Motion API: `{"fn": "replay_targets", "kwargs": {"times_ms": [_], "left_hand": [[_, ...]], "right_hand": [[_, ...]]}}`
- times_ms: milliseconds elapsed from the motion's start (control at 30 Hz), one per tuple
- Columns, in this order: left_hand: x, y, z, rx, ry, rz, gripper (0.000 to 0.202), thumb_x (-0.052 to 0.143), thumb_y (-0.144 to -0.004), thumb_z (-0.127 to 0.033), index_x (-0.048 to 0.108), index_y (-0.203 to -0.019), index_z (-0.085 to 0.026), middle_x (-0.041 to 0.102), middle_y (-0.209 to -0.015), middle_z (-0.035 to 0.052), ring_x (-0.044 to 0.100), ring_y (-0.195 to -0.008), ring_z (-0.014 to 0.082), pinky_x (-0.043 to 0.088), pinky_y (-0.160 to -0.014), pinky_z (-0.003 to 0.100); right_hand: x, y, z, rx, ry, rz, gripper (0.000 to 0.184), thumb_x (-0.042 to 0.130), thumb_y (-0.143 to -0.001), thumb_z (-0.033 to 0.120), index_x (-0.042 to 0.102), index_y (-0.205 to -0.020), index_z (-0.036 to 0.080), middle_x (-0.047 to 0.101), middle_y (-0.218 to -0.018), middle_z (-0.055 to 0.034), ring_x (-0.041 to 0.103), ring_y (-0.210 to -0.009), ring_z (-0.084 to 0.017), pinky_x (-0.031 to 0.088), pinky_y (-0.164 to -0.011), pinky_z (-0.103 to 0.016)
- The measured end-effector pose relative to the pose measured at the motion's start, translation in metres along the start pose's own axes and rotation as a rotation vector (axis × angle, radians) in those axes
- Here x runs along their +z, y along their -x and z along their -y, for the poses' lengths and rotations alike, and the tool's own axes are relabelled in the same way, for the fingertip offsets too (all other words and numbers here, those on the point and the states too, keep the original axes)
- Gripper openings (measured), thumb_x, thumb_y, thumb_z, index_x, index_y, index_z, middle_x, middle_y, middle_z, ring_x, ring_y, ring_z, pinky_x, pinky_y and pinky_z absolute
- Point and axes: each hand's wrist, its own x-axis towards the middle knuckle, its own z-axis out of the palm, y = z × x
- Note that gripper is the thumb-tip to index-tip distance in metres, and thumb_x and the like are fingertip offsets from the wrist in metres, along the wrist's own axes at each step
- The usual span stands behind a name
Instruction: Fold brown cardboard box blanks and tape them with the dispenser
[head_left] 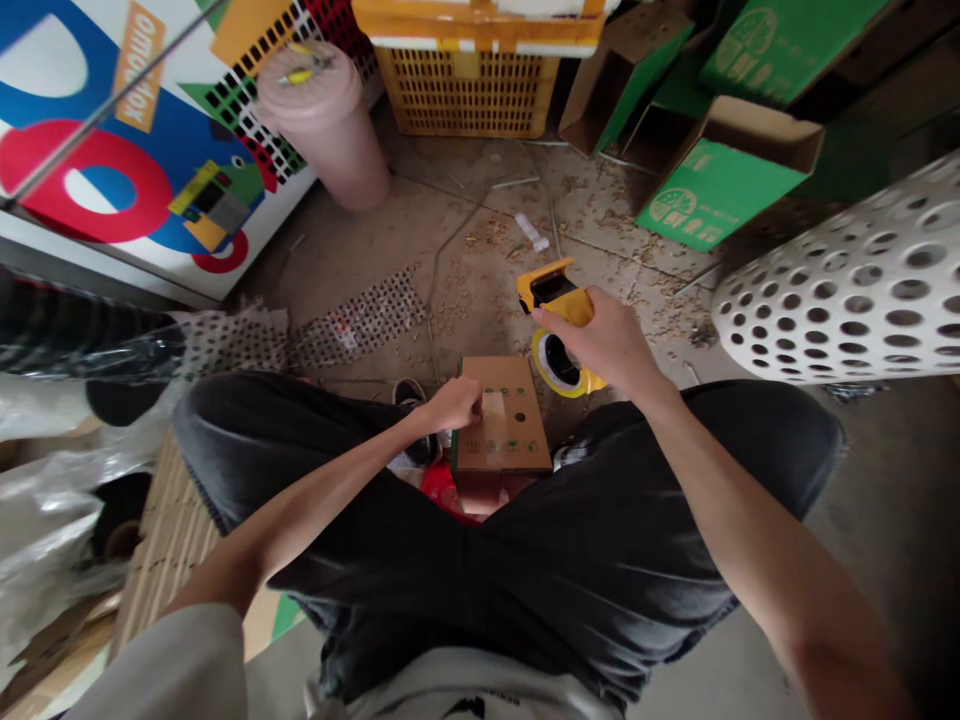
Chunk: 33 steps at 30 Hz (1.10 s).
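A small brown cardboard box [504, 420] with printed green marks and holes rests between my knees, and a pale strip of tape or label lies on its top. My left hand [454, 405] presses on the box's top near its left edge, fingers curled. My right hand [600, 340] grips a yellow tape dispenser [556, 292] just beyond the box. The dispenser's roll of tape [559, 365] hangs below my hand, close to the box's far corner but apart from it.
A white perforated roll [847, 290] juts in at the right, and a pink roll [324, 125] stands by a printed board [135, 160]. Green cartons [724, 170] and an orange crate [466, 90] line the back. Debris covers the concrete floor [480, 215]; plastic sheeting [45, 500] lies at the left.
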Motion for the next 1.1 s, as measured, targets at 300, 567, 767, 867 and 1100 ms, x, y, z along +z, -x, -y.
{"fn": "replay_targets", "kwargs": {"times_ms": [300, 567, 767, 867, 1100], "left_hand": [[-0.002, -0.001, 0.006, -0.056, 0.107, 0.044, 0.015, 0.069, -0.069, -0.008, 0.081, -0.076, -0.014, 0.078, -0.077, 0.0093, 0.073, -0.077, 0.0231, 0.052, -0.071, 0.028], [-0.004, 0.003, 0.015, 0.107, 0.065, 0.042, 0.014, 0.065, -0.077, -0.009, 0.078, -0.076, -0.014, 0.074, -0.08, 0.0074, 0.068, -0.077, 0.0181, 0.047, -0.072, 0.025], [-0.003, 0.028, 0.005, 0.284, -0.248, 0.034, 0.027, 0.048, -0.092, -0.007, 0.073, -0.098, -0.014, 0.064, -0.118, 0.0146, 0.062, -0.105, 0.0236, 0.049, -0.09, 0.032], [0.003, 0.034, 0.0, 0.281, -0.323, 0.051, 0.027, 0.045, -0.092, -0.006, 0.069, -0.104, -0.012, 0.06, -0.124, 0.0166, 0.058, -0.111, 0.0259, 0.049, -0.095, 0.036], [0.024, 0.021, 0.008, 0.183, -0.074, -0.041, 0.024, 0.042, -0.094, -0.005, 0.062, -0.087, -0.014, 0.061, -0.113, 0.0128, 0.059, -0.096, 0.0203, 0.049, -0.091, 0.034]], "right_hand": [[0.001, 0.002, 0.002, -0.017, 0.024, 0.007, 0.049, 0.071, -0.076, 0.072, 0.062, -0.087, 0.025, 0.068, -0.082, -0.0095, 0.065, -0.084, -0.031, 0.048, -0.072, -0.043], [-0.001, 0.002, 0.0, -0.023, 0.059, -0.002, 0.049, 0.069, -0.077, 0.071, 0.062, -0.088, 0.024, 0.068, -0.081, -0.0092, 0.064, -0.08, -0.029, 0.047, -0.069, -0.04], [-0.001, 0.003, 0.001, -0.002, 0.096, 0.03, 0.051, 0.067, -0.078, 0.072, 0.062, -0.09, 0.023, 0.069, -0.084, -0.0095, 0.064, -0.081, -0.029, 0.046, -0.069, -0.038], [0.0, 0.004, 0.002, 0.006, 0.121, 0.032, 0.053, 0.066, -0.079, 0.074, 0.062, -0.09, 0.022, 0.07, -0.086, -0.0099, 0.065, -0.083, -0.029, 0.046, -0.07, -0.037], [0.001, 0.003, 0.003, 0.002, 0.126, 0.059, 0.052, 0.067, -0.079, 0.073, 0.063, -0.089, 0.023, 0.071, -0.086, -0.0098, 0.066, -0.08, -0.028, 0.045, -0.067, -0.036]]}}
